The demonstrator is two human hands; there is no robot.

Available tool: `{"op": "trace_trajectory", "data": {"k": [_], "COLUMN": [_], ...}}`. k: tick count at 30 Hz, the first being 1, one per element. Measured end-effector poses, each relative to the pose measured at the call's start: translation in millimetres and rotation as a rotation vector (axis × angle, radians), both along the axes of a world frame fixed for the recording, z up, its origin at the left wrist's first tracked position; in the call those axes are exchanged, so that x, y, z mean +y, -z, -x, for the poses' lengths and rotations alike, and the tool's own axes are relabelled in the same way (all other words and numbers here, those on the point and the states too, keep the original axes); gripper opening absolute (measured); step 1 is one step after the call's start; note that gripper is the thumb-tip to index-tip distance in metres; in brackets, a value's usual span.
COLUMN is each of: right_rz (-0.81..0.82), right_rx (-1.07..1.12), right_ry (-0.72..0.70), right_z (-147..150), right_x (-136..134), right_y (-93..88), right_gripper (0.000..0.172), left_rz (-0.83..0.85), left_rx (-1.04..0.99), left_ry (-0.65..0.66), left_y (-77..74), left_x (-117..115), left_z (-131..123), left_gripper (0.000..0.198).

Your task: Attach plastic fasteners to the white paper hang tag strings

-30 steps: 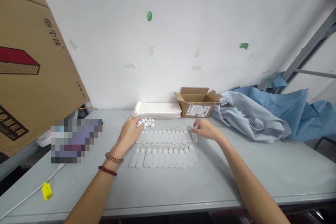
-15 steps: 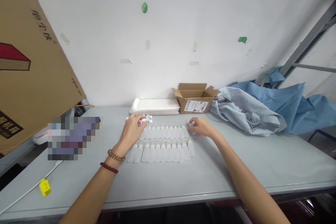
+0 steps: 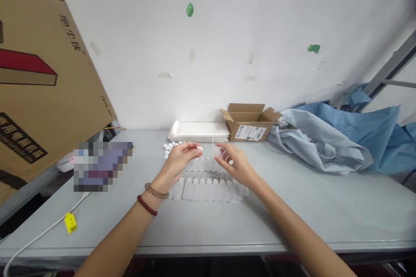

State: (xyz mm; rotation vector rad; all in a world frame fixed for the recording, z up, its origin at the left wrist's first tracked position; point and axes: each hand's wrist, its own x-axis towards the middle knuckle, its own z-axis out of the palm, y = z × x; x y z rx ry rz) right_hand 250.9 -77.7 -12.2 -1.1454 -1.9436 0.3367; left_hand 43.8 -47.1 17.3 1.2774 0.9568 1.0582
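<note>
The left hand (image 3: 180,160) is hovering over the grey surface (image 3: 260,216), its fingers (image 3: 191,147) pinching a small white cap (image 3: 199,149). Just beside it, the right hand (image 3: 236,165) is keeping its fingers narrow on a clear bottle (image 3: 216,152), blurred and hard to make out. Both are working above two rows of bottles (image 3: 208,188) lying on the surface, with loose caps (image 3: 168,149) lying near the left hand and white trays (image 3: 199,131) sitting beside a cardboard box (image 3: 249,126)

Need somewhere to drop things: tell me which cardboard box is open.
The small box by the wall, right of the white stack: its flaps are spread. The large box at left shows none.
</note>
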Motion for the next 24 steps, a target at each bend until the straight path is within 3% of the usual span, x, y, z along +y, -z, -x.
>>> {"op": "trace_trajectory", "data": {"k": [3,7,19,24], "right_rz": [-0.02,-0.029,-0.032,-0.105], "right_rx": [-0.032,-0.045,0.0,-0.059], "right_ry": [-0.064,-0.068,-0.045,-0.017], "right_z": [14,16,21,19], "right_x": [-7,-9,-14,-13], "right_y": [1.3,5.5,12.5,15.8], "right_gripper": [0.033,0.032,0.04,0.028], "left_rz": [0.036,0.029,-0.034,-0.065], "left_rx": [-0.115,-0.089,0.065,0.094], "left_ry": [0.088,0.141,0.123,0.139], "left_y": [-2.7,-4.6,-7.2,-7.1], "left_x": [-4,-8,-15,-14], "left_z": [-2,-2,-5,-4], "left_gripper": [0.02,0.021,0.02,0.019]}}
